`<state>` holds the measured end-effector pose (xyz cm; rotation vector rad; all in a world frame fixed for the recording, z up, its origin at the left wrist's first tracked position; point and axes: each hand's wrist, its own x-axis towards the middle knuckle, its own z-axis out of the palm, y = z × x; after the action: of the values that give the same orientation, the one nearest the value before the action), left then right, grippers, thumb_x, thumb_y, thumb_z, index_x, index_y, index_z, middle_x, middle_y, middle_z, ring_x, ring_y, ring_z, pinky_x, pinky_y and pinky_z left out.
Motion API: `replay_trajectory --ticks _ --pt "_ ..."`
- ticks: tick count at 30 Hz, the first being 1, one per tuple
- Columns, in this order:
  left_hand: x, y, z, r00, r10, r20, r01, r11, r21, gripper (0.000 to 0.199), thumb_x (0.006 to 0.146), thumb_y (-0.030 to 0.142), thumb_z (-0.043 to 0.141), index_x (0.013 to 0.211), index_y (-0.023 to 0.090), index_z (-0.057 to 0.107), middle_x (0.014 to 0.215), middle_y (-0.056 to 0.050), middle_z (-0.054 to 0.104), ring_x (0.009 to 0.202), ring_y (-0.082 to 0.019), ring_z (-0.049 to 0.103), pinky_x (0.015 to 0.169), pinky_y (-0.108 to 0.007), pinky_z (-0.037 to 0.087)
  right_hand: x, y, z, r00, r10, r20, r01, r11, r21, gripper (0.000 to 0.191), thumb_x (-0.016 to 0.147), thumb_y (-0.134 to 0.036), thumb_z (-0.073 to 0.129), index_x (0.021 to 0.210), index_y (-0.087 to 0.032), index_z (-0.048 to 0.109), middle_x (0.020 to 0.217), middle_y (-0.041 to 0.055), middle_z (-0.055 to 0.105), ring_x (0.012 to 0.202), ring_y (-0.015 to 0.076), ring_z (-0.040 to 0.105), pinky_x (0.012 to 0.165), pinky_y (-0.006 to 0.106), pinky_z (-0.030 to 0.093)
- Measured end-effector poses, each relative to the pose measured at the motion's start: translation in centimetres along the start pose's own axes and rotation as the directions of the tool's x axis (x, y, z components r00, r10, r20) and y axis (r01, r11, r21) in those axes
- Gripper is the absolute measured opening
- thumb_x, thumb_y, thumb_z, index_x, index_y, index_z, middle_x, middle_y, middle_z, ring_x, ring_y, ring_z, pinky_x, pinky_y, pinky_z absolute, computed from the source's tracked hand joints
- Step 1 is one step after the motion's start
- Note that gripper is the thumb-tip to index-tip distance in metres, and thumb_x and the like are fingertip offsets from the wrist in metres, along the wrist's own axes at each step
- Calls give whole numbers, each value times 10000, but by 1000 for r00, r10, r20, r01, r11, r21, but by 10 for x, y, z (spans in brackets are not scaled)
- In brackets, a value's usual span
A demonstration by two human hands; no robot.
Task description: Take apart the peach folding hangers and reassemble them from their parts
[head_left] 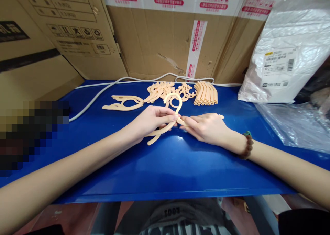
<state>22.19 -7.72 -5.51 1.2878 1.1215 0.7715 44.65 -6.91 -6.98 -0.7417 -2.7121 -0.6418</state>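
A cream plastic folding hanger [166, 127] is held over the blue table, its curved hook upward and arm ends pointing down-left. My left hand [154, 120] grips it at the middle joint, thumb and fingers pinched together. My right hand [206, 127] is closed on a cream hanger arm piece, whose one end touches the joint and whose other end shows past the knuckles. The fingers partly hide the joint, so I cannot tell whether the pieces are connected. Beyond my left hand lies a folded cream hanger [113, 107].
Behind the hands lie a heap of cream hanger parts [158, 90] and a neat stack of curved arm pieces [205, 93]. A white cable [95, 99] runs along the back. Cardboard boxes [154, 39] wall the rear; a white parcel bag [281, 56] and clear plastic [291, 125] occupy the right.
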Motion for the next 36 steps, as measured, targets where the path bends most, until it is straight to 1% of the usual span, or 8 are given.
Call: replay_trajectory --ticks 4,7,10,14,17,21,27,36 --pt "-1 -2 0 999 21 -30 -20 999 43 251 751 380 796 887 171 776 758 -13 718 661 -108 575 613 -211 414 0 -1 1 1000 6 16 -6 1000 -5 504 1096 -414 277 907 -136 652 633 14 649 492 124 551 522 312 180" --pt "-2 -3 1 999 22 -24 -21 999 42 252 818 367 749 978 176 788 800 -28 749 692 -105 601 647 -196 445 1 -1 0 997 25 74 -25 1000 -3 509 1095 -422 270 907 -135 646 646 19 650 501 129 552 522 311 165" --pt "-3 -2 3 999 39 8 -40 998 54 292 880 369 684 1060 160 777 759 -40 749 697 -119 639 682 -206 489 2 -2 -1 993 35 116 -36 999 8 517 1094 -421 260 882 -138 636 656 24 646 513 131 553 522 311 160" --pt "-5 1 7 996 79 40 -82 992 93 332 938 312 582 1149 104 731 699 -39 716 635 -127 649 600 -202 501 3 -2 -3 986 73 150 -78 997 24 508 1092 -420 257 902 -139 635 703 36 672 523 135 560 513 302 152" --pt "-7 4 9 996 73 44 -79 986 150 350 963 248 501 1193 66 690 637 -16 670 543 -105 596 523 -187 473 4 -3 -5 969 130 210 -137 990 18 507 1087 -438 253 902 -151 627 706 29 671 516 139 556 496 291 138" --pt "-7 4 8 991 115 74 -129 966 225 349 968 277 491 1137 54 700 631 -11 651 510 -88 547 509 -183 464 5 -4 -7 953 149 265 -154 988 -2 519 1083 -457 236 872 -161 606 683 23 655 519 148 557 489 285 127" --pt "-6 -1 5 969 191 157 -230 930 285 345 968 319 473 1023 85 720 634 -18 646 537 -93 556 517 -184 454 5 -5 -8 944 154 293 -163 987 7 533 1083 -475 216 871 -163 594 702 31 669 530 149 568 496 284 122" --pt "-4 -6 3 968 154 197 -213 921 326 352 976 359 443 904 109 681 667 -41 668 535 -99 545 523 -197 436 6 -5 -8 940 155 303 -166 986 12 498 1078 -463 238 902 -176 605 706 23 671 521 156 560 500 278 125"
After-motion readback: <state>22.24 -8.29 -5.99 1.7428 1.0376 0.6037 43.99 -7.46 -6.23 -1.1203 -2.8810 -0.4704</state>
